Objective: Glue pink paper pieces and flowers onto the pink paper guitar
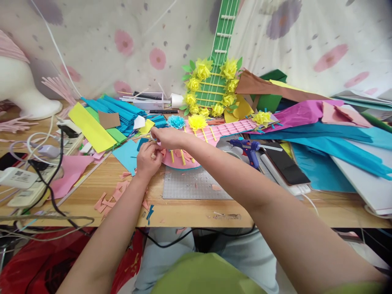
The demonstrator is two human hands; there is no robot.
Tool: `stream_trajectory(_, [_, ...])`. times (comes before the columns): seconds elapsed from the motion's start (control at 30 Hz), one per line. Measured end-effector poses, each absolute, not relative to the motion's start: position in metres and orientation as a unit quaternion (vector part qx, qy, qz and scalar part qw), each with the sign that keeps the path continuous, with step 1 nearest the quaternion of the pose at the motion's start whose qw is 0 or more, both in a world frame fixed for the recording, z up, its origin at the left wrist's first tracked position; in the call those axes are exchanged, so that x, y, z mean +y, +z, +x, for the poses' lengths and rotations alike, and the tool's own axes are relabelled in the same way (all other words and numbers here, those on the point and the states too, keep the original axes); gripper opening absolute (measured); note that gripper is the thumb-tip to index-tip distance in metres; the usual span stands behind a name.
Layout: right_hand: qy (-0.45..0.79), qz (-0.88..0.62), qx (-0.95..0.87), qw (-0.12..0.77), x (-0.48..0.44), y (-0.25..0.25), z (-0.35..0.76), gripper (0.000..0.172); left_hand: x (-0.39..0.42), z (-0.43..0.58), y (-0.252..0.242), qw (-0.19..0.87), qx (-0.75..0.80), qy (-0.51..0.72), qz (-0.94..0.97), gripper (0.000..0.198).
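Pink paper guitar (219,131) lies just right of the left hand (149,159)

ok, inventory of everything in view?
pink guitar: 1, pink, centre
green guitar: 1, green, back centre
paper flowers: many, mostly yellow, on guitars
glue gun: 1, blue, centre right
phone: 1, black, right
cutting mat: 1, grey, under pink guitar
scraps: many, salmon, front left
craft papers: many, mixed, both sides
power strip: 1, white, left
cables: several, black/white, left
head form: 1, white, left
table: 1, brown, beneath
backdrop: 1, white, behind
bag: 1, red, below left
left hand: 1, bare, centre
right hand: 1, bare, centre
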State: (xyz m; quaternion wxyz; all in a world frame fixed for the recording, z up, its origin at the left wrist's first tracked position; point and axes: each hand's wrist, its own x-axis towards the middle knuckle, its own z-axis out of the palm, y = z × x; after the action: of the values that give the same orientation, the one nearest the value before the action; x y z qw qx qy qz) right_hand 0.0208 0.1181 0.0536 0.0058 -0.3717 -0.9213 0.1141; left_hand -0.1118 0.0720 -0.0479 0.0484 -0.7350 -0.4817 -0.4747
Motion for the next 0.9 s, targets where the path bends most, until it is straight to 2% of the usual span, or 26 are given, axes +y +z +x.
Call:
stream_trajectory(0.33, [0.153,-0.367,-0.918,0.007,0.125,0.052,0.023,0.032,0.072,-0.113,-0.047,0.042,-0.494,-0.462,-0.735,0.014])
stream_trajectory(0.63, [0.222,-0.379,-0.897,0.056,0.126,0.043,0.025,0.029,0.071,-0.112,-0.045,0.039,-0.497,-0.466,-0.73,0.014])
stream_trajectory(0.77, [0.275,-0.381,-0.876,0.112,0.127,0.042,0.031,0.031,0.07,-0.111,-0.044,0.041,-0.501,-0.477,-0.721,0.015])
stream_trajectory(0.9, [0.315,-0.383,-0.836,0.235,0.126,0.042,0.051,0.033,0.07,-0.113,-0.04,0.05,-0.513,-0.502,-0.694,0.012])
